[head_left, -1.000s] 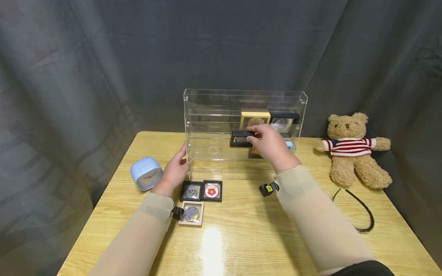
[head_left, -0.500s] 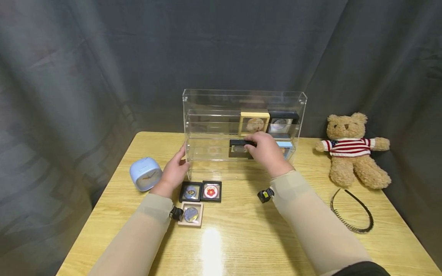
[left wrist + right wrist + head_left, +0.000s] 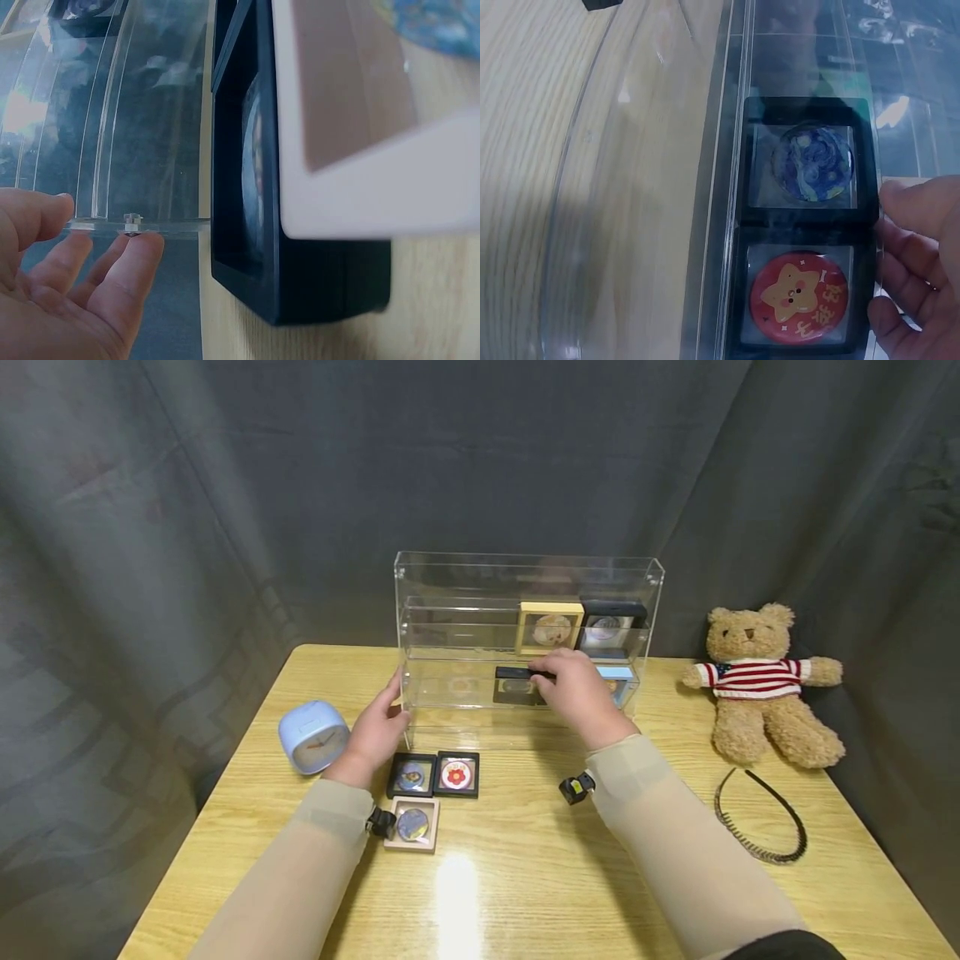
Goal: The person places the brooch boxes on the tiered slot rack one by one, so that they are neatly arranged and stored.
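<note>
A clear acrylic display rack [image 3: 453, 643] stands on the table. My right hand [image 3: 573, 689] pinches the top edge of a black-framed badge case in the rack's lower row. In the right wrist view, a case with a swirling blue badge [image 3: 814, 161] sits right beside one with a red star badge [image 3: 799, 296]. My right thumb and fingers lie along these cases' top edges. With fingertips against the rack's left end panel, my left hand [image 3: 377, 727] rests there, fingers fairly straight. A yellow-framed case [image 3: 550, 627] and a dark one [image 3: 609, 628] stand in the row above.
In front of the rack lie two black-framed cases [image 3: 411, 775] and a pink-framed case [image 3: 412, 825]. A blue clock [image 3: 315, 737] stands left. At right are a teddy bear [image 3: 757, 689] and a dark headband [image 3: 787, 818]. Grey curtains hang behind.
My right hand has lowered the black-framed case into the rack's lower row, and over the last half second it barely moves. The left hand stays at the end panel.
</note>
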The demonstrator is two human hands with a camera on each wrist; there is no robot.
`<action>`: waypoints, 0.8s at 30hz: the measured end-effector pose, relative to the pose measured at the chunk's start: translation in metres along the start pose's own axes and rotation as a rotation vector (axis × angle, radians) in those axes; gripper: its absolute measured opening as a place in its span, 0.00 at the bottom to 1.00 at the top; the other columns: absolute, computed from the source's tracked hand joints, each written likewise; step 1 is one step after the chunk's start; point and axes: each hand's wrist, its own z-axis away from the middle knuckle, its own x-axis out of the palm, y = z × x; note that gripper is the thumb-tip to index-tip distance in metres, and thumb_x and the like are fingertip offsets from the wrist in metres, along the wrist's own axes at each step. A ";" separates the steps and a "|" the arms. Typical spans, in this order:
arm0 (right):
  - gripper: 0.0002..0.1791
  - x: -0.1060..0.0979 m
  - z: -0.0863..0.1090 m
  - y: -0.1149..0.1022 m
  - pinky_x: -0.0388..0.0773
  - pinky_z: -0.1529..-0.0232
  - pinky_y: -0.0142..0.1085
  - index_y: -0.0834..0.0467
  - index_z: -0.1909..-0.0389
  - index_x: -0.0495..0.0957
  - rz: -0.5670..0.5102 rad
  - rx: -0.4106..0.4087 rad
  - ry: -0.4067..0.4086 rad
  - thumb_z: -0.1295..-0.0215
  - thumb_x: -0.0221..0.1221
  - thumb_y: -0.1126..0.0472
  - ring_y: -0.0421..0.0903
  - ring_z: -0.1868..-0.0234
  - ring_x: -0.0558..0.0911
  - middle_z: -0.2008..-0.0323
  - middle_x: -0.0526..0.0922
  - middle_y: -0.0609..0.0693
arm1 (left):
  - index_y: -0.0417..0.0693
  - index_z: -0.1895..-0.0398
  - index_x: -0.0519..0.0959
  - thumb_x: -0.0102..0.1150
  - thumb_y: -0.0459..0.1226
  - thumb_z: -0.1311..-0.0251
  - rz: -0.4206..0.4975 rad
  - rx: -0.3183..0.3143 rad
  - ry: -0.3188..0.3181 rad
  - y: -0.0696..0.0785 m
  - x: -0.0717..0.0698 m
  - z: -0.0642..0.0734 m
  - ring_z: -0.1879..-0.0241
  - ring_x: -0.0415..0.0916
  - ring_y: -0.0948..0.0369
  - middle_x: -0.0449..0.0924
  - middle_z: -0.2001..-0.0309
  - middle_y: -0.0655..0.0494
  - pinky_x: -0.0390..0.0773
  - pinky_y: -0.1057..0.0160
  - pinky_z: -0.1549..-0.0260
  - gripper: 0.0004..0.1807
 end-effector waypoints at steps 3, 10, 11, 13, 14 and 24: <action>0.18 0.000 0.004 -0.001 0.70 0.41 0.52 0.52 0.41 0.81 -0.016 -0.003 0.000 0.29 0.61 0.56 0.54 0.38 0.70 0.42 0.78 0.50 | 0.83 0.23 0.47 0.51 0.36 0.29 0.002 0.002 0.000 0.000 0.000 0.000 0.36 0.67 0.45 0.56 0.25 0.44 0.72 0.44 0.43 0.41; 0.22 0.002 0.020 -0.004 0.67 0.39 0.53 0.49 0.36 0.75 -0.097 -0.048 0.087 0.28 0.59 0.53 0.52 0.35 0.66 0.36 0.71 0.48 | 0.78 0.22 0.47 0.51 0.34 0.29 0.013 0.010 -0.006 0.002 0.001 0.000 0.35 0.66 0.45 0.55 0.25 0.46 0.72 0.45 0.42 0.41; 0.22 0.003 0.023 -0.004 0.68 0.40 0.52 0.49 0.36 0.75 -0.109 -0.057 0.102 0.28 0.59 0.52 0.52 0.36 0.67 0.37 0.72 0.48 | 0.79 0.22 0.46 0.50 0.34 0.29 0.010 0.008 -0.010 0.002 0.002 0.000 0.35 0.66 0.45 0.55 0.25 0.46 0.72 0.44 0.42 0.41; 0.21 0.008 0.029 -0.006 0.71 0.44 0.51 0.51 0.37 0.76 -0.140 -0.076 0.115 0.27 0.58 0.52 0.52 0.41 0.71 0.40 0.74 0.49 | 0.80 0.22 0.46 0.50 0.34 0.28 0.006 0.005 -0.015 0.003 0.002 0.000 0.35 0.65 0.44 0.55 0.25 0.47 0.71 0.44 0.42 0.41; 0.21 0.010 0.032 -0.007 0.73 0.46 0.49 0.52 0.37 0.76 -0.155 -0.085 0.107 0.27 0.57 0.52 0.51 0.44 0.72 0.42 0.75 0.49 | 0.80 0.23 0.46 0.50 0.34 0.29 0.003 0.003 -0.013 0.004 0.002 0.001 0.35 0.65 0.44 0.55 0.25 0.47 0.71 0.44 0.42 0.41; 0.29 0.063 0.052 -0.027 0.78 0.54 0.41 0.50 0.34 0.74 -0.093 -0.071 -0.217 0.32 0.61 0.44 0.45 0.52 0.79 0.43 0.76 0.46 | 0.77 0.22 0.47 0.51 0.35 0.29 0.001 -0.005 -0.007 0.005 0.001 0.002 0.35 0.66 0.44 0.55 0.25 0.45 0.71 0.44 0.42 0.41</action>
